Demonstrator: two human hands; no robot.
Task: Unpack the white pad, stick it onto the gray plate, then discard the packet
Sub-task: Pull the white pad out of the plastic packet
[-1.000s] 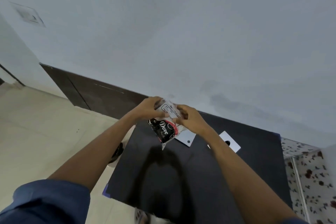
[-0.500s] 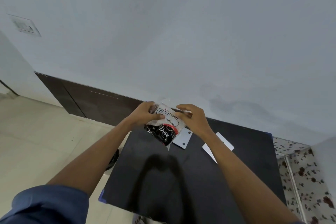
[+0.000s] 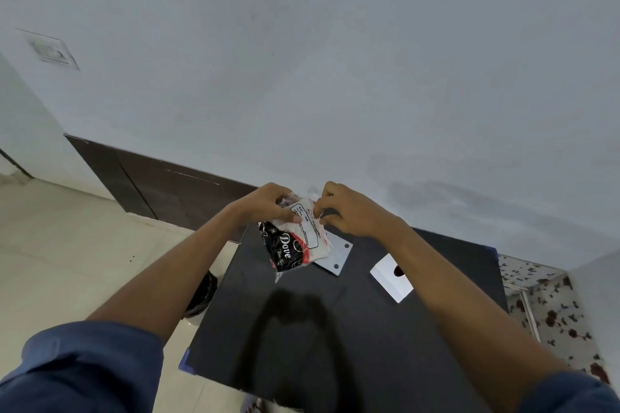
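Note:
I hold a clear plastic packet (image 3: 297, 240) above the far edge of the black table (image 3: 352, 329); it has a black-and-red "Dove" print and white contents. My left hand (image 3: 268, 203) grips its upper left corner. My right hand (image 3: 349, 209) pinches the top edge at the right. A gray plate (image 3: 339, 256) with small holes lies flat on the table just under the packet, partly hidden by it. The white pad inside cannot be told apart from the packet.
A white card (image 3: 391, 278) with a dark hole lies on the table right of the plate. A wall rises close behind the table. A dark object (image 3: 201, 295) sits on the tiled floor at the left. Floral fabric (image 3: 550, 312) shows at the right.
The camera tilted up a little. My hands moved slightly apart along the packet's top edge; the packet hangs lower and more upright over the plate.

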